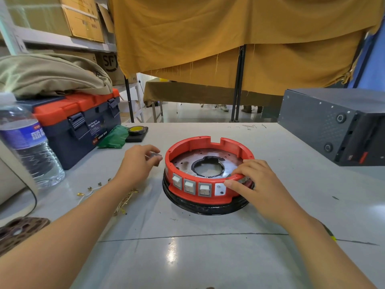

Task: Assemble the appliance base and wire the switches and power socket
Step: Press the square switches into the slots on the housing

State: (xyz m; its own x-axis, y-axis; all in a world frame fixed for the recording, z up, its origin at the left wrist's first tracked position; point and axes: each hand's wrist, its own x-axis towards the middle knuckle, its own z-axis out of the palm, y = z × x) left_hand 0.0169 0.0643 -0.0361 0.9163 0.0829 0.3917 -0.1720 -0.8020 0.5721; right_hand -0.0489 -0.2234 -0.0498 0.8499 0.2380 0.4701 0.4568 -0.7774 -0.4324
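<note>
At the left edge of the tabletop (pixel 208 257) we see a plastic water bottle (pixel 27 142) standing upright, and behind it, toward the far left corner, a dark toolbox with an orange lid (pixel 77 119) with a khaki cloth bag (pixel 50 74) on top. Just right of the toolbox lie a green bag (pixel 113 135) and a roll of tape on a small black block (pixel 137 131). Nearer to us on the left side, loose brass-tipped wires (pixel 108 192) are scattered on the surface. Our left hand (pixel 138 161) hovers just left of the base, its fingers pinched around a small grey part (pixel 156 157) that is too blurred for us to identify. The round red appliance base (pixel 208 170) sits around the middle of the tabletop on a black ring (pixel 200 206), with a metal plate with a central hole (pixel 208 163) inside it. Three white rocker switches (pixel 190 185) sit side by side in its near wall, with a white panel (pixel 220 189) just right of them. Our right hand (pixel 256 180) rests on the near right rim, fingers curled over it and pressing a small metallic piece (pixel 244 180) there. At the far right corner stands a dark grey metal case (pixel 333 124).
</note>
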